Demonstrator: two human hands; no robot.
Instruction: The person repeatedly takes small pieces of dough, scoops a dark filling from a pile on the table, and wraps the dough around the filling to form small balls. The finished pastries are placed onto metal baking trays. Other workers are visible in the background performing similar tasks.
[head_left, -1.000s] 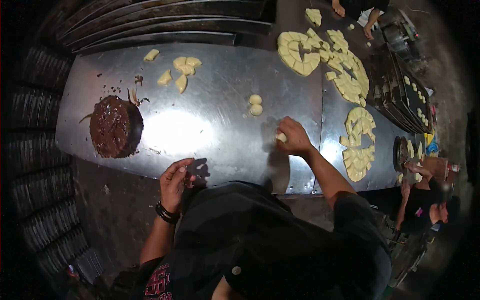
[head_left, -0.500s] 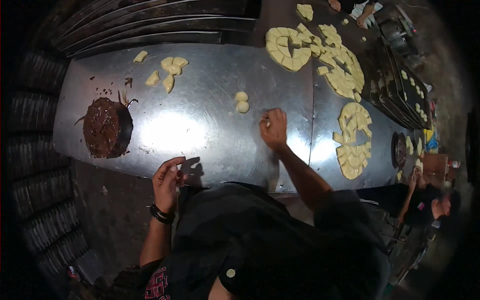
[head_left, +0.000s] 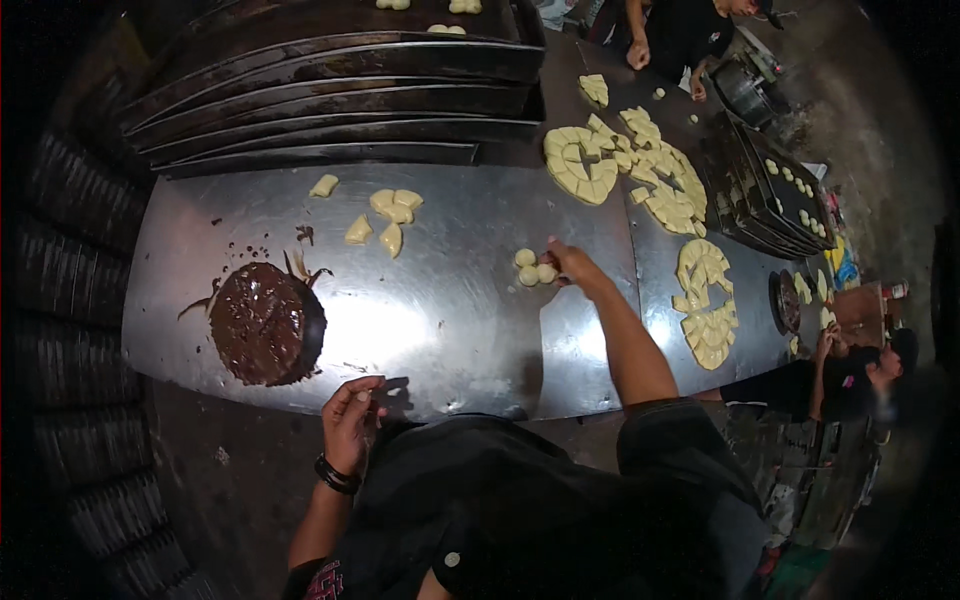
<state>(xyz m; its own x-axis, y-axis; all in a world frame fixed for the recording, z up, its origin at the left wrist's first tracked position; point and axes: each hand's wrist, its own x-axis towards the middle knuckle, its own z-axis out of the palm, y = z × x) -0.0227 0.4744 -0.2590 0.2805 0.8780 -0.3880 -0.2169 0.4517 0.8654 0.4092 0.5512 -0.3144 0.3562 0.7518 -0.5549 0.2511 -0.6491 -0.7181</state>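
Observation:
Several pale round dough balls lie in a tight cluster on the metal worktop. My right hand reaches them from the right, its fingers curled round the ball on that side. My left hand hovers at the near edge of the worktop, thumb and fingers drawn together; whether anything is between them is hidden. To its upper left sits a round dark mass of chocolate-brown filling with smears round it. Cut yellow dough pieces lie beyond, toward the trays.
Stacked dark baking trays stand along the far left edge, and another tray stack is at the right. Sliced yellow dough rounds cover the right side of the worktop. Co-workers stand at the far end and far right.
The view has shifted, bringing more trays into sight. My right hand has moved to the dough balls, which now number more than the two seen earlier. My left hand keeps much the same pose.

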